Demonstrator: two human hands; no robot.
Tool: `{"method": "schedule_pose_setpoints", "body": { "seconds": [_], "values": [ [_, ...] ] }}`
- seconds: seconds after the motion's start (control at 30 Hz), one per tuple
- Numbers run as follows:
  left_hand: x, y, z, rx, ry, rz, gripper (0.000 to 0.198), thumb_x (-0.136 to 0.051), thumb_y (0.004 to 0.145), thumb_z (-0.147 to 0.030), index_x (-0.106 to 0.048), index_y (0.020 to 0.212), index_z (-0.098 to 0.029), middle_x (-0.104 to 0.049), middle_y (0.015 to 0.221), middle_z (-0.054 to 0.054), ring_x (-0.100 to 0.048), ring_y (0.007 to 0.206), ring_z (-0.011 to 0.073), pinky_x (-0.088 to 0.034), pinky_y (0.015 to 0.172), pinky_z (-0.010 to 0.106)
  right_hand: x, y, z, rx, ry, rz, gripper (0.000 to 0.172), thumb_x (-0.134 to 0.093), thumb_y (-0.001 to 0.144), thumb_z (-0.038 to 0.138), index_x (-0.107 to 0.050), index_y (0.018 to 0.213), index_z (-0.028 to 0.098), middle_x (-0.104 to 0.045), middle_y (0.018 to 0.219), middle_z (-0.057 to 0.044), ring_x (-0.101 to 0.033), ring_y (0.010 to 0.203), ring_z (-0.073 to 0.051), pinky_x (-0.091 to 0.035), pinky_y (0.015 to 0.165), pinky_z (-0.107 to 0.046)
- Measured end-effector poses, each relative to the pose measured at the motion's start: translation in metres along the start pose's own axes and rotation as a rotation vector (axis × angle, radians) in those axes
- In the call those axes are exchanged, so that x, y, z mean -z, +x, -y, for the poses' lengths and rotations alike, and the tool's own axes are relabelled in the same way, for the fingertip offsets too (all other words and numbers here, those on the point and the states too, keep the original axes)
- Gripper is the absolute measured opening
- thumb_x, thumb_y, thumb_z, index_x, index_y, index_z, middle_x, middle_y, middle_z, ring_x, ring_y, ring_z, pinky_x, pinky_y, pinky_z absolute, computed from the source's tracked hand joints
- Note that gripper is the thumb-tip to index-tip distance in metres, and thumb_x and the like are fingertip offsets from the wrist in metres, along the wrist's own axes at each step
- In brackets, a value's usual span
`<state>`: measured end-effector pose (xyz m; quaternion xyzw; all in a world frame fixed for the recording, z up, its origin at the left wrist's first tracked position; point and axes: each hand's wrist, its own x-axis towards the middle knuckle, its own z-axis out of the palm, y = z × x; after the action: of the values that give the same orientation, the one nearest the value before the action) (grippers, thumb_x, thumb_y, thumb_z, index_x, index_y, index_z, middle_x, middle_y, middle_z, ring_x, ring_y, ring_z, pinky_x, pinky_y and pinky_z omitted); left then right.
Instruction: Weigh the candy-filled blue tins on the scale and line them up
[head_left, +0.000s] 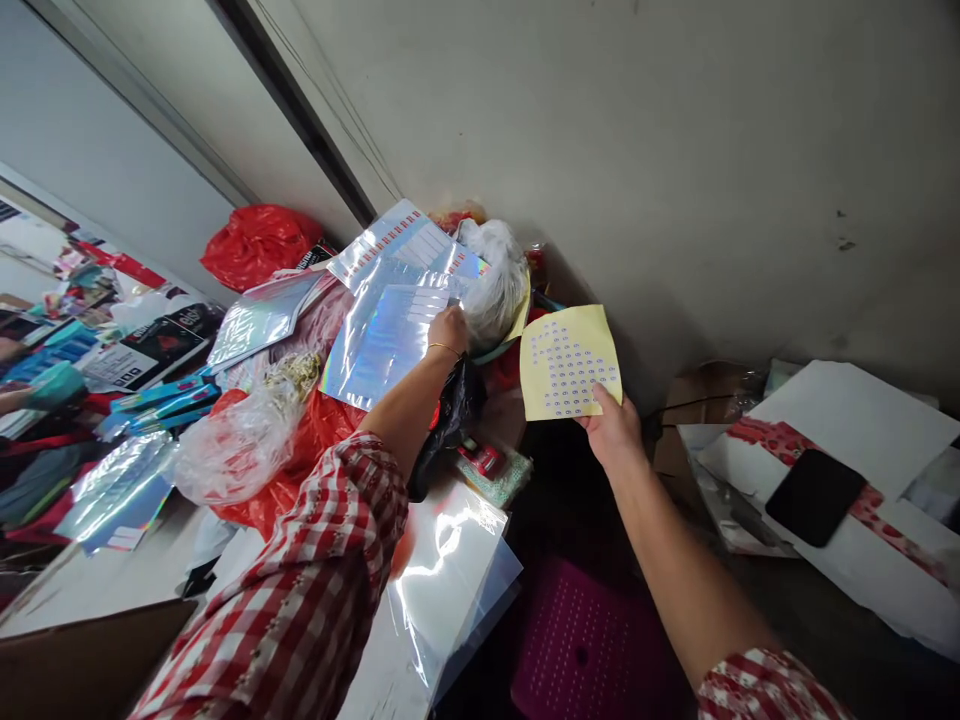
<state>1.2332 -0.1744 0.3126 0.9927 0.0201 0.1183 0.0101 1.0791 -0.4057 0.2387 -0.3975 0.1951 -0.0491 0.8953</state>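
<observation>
My right hand [613, 428] pinches the lower edge of a yellow sheet [562, 345] printed with rows of blue digits, held up in front of the wall. At the right edge of a shiny iridescent plastic sheet [375, 340] with white label strips, the fingers of my left hand [448, 332] are closed on it; the fingertips are partly hidden. Just beyond lies a white plastic bag [496, 285] with a bundled shape. Another shiny sheet [412, 235] with a row of red letters rests behind. A black plastic bag [459, 410] sits under my left wrist.
A red bag [261, 245], a clear plastic bag [232, 450] and a small red toy car [481, 457] crowd the table. Clear sheets [450, 570] overhang its edge. Below stands a purple perforated stool [574, 640]. At right, a black phone [816, 497] lies on white packaging [862, 410].
</observation>
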Motion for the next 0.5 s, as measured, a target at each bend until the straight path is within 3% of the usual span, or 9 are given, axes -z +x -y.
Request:
{"method": "schedule_pose_setpoints", "body": {
  "seconds": [0.13,0.27,0.37,0.5],
  "values": [
    [-0.001,0.003,-0.001,0.039,-0.042,-0.048,0.030,-0.039,0.078,-0.011,-0.066,0.090,-0.014,-0.067,0.096,0.013,-0.059,0.090,0.0214,-0.039,0.073,0.028,-0.036,0.004,0.006,0.091,-0.123,-0.043,0.030,-0.057,0.075,0.028,-0.057,0.103,0.018,-0.068,0.091,-0.005,-0.066,0.084,-0.019,-0.057,0.067,-0.033],
    [0.002,0.008,0.000,0.069,-0.085,-0.078,0.031,-0.038,0.078,-0.010,-0.066,0.090,-0.013,-0.066,0.096,0.015,-0.059,0.089,0.0221,-0.038,0.074,0.029,-0.058,0.008,0.005,0.258,-0.193,0.037,0.035,-0.053,0.077,0.033,-0.056,0.109,0.018,-0.067,0.094,-0.006,-0.065,0.088,-0.018,-0.056,0.070,-0.033],
    [0.008,0.013,0.005,0.101,-0.102,-0.088,0.030,-0.039,0.077,-0.011,-0.066,0.090,-0.013,-0.066,0.095,0.014,-0.059,0.088,0.0217,-0.038,0.074,0.029,-0.056,0.014,0.001,0.345,-0.280,-0.027,0.035,-0.053,0.076,0.032,-0.058,0.108,0.018,-0.067,0.094,-0.006,-0.064,0.087,-0.018,-0.055,0.072,-0.033],
    [0.013,0.023,0.018,0.179,-0.113,-0.124,0.028,-0.040,0.075,-0.011,-0.065,0.087,-0.014,-0.066,0.092,0.014,-0.057,0.088,0.0217,-0.037,0.072,0.029,-0.034,0.017,-0.001,0.386,-0.272,-0.155,0.035,-0.054,0.076,0.034,-0.058,0.107,0.018,-0.066,0.093,-0.006,-0.065,0.079,-0.018,-0.056,0.066,-0.033]
  ]
}}
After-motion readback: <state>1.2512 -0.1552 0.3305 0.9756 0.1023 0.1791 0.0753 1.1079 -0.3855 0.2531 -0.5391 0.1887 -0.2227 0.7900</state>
